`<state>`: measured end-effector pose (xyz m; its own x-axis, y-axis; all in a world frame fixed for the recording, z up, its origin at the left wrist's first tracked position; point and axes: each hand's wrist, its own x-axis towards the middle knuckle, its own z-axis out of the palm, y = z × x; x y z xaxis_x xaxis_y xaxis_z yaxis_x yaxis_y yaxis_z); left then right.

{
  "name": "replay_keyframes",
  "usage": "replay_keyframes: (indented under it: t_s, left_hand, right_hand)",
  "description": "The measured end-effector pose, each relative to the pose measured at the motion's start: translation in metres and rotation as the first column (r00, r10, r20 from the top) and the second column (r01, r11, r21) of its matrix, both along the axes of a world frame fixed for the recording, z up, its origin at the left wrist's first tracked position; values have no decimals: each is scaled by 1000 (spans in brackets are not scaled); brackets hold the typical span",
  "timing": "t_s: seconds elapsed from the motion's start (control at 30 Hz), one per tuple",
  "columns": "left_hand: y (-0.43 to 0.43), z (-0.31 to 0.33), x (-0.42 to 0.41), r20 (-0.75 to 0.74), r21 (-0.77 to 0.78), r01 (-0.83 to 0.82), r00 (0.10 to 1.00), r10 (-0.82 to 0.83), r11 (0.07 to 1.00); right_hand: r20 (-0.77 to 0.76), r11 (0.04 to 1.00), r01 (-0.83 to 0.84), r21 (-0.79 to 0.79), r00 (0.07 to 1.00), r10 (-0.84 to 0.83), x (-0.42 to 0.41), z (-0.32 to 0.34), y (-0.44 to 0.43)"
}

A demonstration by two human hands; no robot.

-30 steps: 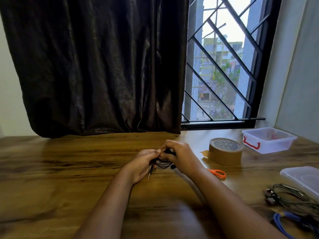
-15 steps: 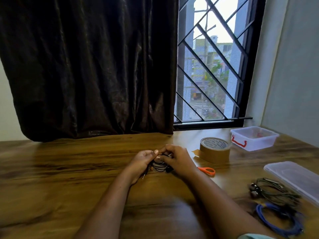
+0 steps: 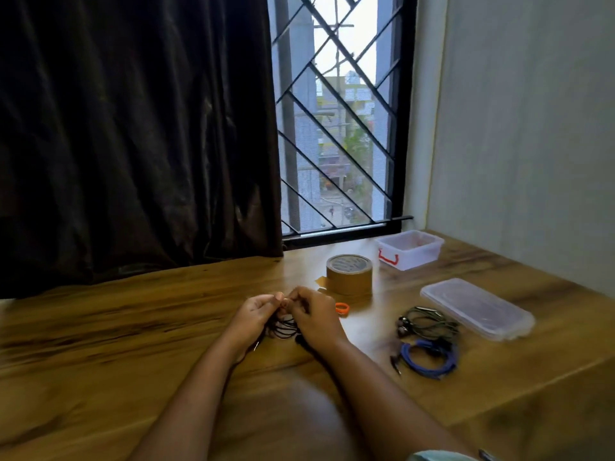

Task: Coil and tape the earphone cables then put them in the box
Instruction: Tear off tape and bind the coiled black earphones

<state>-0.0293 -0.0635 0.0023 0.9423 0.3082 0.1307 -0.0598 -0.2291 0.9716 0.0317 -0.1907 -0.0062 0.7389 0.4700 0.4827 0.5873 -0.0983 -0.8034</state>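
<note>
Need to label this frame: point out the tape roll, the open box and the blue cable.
tape roll (image 3: 349, 277), head view, brown side wall.
open box (image 3: 420, 257), head view, front wall.
blue cable (image 3: 408, 354), head view, left arc of coil.

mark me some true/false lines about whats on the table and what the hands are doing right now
1. The left hand and the right hand both hold the black earphone cable. True.
2. The tape roll sits inside the box. False: it stands on the table, left of the box.
3. The lid is off the box and lies on the table. True.
4. The blue cable is already in the box. False: it lies on the table, near the lid.
5. An orange scissors handle shows just past the right hand. True.
</note>
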Motion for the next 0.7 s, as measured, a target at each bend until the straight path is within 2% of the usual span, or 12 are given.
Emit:
replay_keyframes:
  t_s: [0.17, 0.33, 0.47, 0.6, 0.7]
  left_hand:
    - [-40, -4, 4, 2, 118, 56, 998, -57, 991]
    - [-76, -8, 1, 51, 109, 42, 998, -48, 993]
    - [-97, -11, -4, 56, 211, -96, 995, 86, 973]
    - [-118, -9, -14, 114, 298, -274, 961, 251, 914]
    - [-127, -7, -24, 144, 296, -376, 926, 348, 878]
  right_hand:
    - [138, 975, 181, -126, 977, -164, -6, -3, -48]
    - [196, 902, 390, -187, 914, -355, -25, -5, -89]
    - [302, 787, 506, -353, 858, -416, -32, -6, -102]
    - [343, 805, 502, -317, 852, -396, -45, -2, -111]
    - [300, 823, 498, -275, 857, -418, -54, 0, -130]
